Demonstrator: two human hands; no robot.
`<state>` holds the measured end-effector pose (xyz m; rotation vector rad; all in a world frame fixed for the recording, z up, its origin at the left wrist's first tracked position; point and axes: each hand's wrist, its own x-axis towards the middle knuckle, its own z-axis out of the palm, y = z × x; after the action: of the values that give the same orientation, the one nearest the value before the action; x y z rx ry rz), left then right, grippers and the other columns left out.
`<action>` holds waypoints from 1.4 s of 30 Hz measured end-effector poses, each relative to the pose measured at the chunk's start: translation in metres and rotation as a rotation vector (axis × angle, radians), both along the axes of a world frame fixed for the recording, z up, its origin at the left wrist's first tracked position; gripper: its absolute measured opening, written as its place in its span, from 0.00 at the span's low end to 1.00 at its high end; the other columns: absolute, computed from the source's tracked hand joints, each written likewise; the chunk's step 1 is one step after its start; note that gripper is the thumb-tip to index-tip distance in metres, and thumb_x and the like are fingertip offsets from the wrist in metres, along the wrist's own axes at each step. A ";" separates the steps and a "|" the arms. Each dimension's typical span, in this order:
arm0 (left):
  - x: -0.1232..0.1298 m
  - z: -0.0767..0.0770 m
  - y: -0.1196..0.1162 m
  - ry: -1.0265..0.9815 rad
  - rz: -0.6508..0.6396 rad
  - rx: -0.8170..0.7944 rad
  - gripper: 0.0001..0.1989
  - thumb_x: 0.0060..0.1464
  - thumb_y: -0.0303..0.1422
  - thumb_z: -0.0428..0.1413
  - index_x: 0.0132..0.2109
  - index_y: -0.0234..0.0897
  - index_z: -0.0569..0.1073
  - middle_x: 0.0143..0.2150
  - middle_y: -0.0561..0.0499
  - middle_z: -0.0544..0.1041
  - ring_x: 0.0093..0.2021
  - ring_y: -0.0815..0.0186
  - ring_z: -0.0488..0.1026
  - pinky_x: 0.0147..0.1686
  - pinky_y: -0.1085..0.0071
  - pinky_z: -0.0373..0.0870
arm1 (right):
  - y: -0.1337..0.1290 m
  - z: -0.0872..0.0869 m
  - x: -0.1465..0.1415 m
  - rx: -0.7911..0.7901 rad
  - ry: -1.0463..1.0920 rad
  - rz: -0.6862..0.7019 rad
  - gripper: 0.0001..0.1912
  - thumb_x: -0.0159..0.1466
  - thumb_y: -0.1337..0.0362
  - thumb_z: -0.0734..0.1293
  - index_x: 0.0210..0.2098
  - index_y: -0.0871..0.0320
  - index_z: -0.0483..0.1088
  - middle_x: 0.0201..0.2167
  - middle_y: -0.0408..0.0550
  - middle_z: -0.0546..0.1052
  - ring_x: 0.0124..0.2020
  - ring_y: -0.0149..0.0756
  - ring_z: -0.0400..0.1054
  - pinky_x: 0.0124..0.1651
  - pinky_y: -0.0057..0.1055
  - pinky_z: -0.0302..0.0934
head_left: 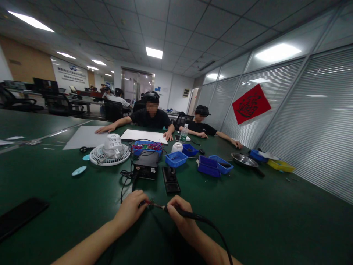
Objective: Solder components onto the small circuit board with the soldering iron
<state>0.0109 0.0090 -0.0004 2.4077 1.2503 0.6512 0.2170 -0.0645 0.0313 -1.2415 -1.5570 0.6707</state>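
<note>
In the head view, my right hand (183,217) is closed round a soldering iron (190,214), pen-like, its black cord trailing down past my wrist. The metal tip points left at a small dark part with a bit of red (150,203), perhaps wires or a tiny board. My left hand (132,206) pinches that part from the left side. Whether the tip touches it is too small to tell. Just beyond my hands lies a black iron holder (171,180), and behind my left hand stands a black soldering station (146,165) with cables.
A white fan part (110,152) stands at the back left. Several blue trays (176,159), a metal pan (244,159) and a yellow tray (281,165) are spread rightward. A black phone-like slab (22,216) lies far left. Two people sit across the green table (248,213).
</note>
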 end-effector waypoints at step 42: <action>0.002 0.004 0.001 0.016 0.089 -0.074 0.06 0.54 0.32 0.53 0.34 0.40 0.75 0.38 0.53 0.77 0.42 0.64 0.72 0.43 0.70 0.61 | -0.007 -0.019 -0.004 0.241 -0.242 -0.020 0.08 0.60 0.67 0.63 0.24 0.57 0.66 0.22 0.41 0.66 0.24 0.30 0.61 0.29 0.26 0.55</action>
<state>0.0129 0.0096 0.0031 2.3128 1.3702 0.6003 0.2132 -0.0718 0.0127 -1.1862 -1.7630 0.3159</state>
